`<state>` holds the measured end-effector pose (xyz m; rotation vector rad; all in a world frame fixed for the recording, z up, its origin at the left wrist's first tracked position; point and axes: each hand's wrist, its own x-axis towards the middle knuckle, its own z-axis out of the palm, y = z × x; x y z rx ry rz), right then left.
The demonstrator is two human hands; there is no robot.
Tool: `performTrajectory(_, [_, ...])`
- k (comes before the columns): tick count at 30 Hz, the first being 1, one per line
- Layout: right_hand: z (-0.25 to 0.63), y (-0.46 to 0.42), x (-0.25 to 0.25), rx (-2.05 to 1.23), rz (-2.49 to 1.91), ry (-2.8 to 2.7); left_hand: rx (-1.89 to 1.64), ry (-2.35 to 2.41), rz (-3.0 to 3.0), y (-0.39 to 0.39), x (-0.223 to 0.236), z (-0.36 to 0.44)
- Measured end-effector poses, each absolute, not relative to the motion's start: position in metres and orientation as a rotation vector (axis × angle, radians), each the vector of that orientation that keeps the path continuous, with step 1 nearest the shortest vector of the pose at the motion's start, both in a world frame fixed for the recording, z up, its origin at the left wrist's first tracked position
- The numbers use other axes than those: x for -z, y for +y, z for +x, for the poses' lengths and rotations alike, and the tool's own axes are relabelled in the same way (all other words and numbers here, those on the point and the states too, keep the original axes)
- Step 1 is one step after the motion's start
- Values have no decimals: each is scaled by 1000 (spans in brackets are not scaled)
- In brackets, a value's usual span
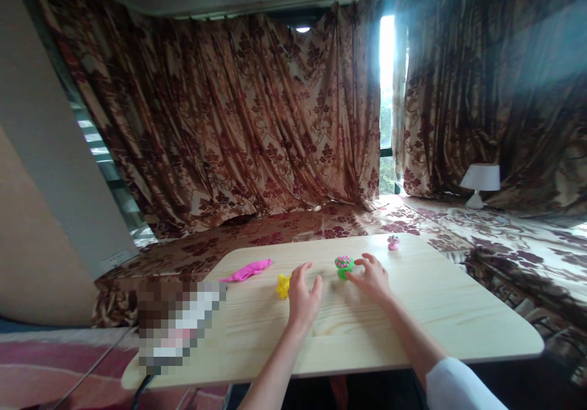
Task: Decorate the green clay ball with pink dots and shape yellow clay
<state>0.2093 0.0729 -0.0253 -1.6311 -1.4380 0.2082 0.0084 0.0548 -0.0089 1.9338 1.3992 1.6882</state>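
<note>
A small green cup-shaped piece (345, 272), its top dotted with pink bits, stands upright near the middle of the wooden table (440, 318). Just right of it is my right hand (373, 280), fingers curved and apart; the thumb tip comes close to the green base, and I cannot tell whether it touches. My left hand (303, 297) hovers over the table with fingers spread and nothing between them. Beside its left edge lies a yellow flower-like piece (283, 286), partly covered by the hand. Farther left rests a long, bright pink soft-looking strip (250, 270).
Near the table's far right edge stands a small pink piece (393, 243). A blurred-out object (183, 327) with a black cable lies at the left edge. Behind are a flower-patterned covered ledge (275, 231), a white lamp (480, 178) and patterned curtains (275, 122).
</note>
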Motion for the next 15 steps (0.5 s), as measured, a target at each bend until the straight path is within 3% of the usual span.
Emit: performTrajectory(15, [193, 87, 27, -64, -1820, -1589, -1590, 1367, 2006, 31, 25, -5])
